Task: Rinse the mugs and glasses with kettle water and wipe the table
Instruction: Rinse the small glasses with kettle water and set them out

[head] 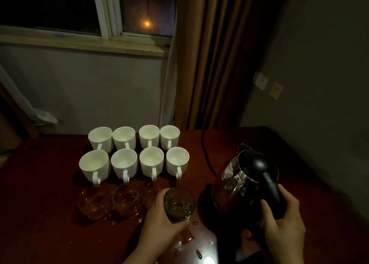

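Note:
Several white mugs (pixel 123 163) stand in two rows on the dark red table (pixel 44 183), handles toward me. In front of them sit clear glasses (pixel 125 200), some with water inside. My left hand (pixel 161 219) grips a greenish glass (pixel 179 204) lifted just above the table, a little water in its bottom. My right hand (pixel 285 221) holds the black handle of the steel kettle (pixel 243 181), which is tilted to the left over its black base (pixel 207 207). Water lies spilled (pixel 197 243) on the table near me.
A black power cord (pixel 205 149) runs from the kettle base up past the brown curtain (pixel 215 53). A window with a sill (pixel 83 41) is behind the table. Wall sockets (pixel 267 85) sit on the right wall. The table's far edge is just behind the mugs.

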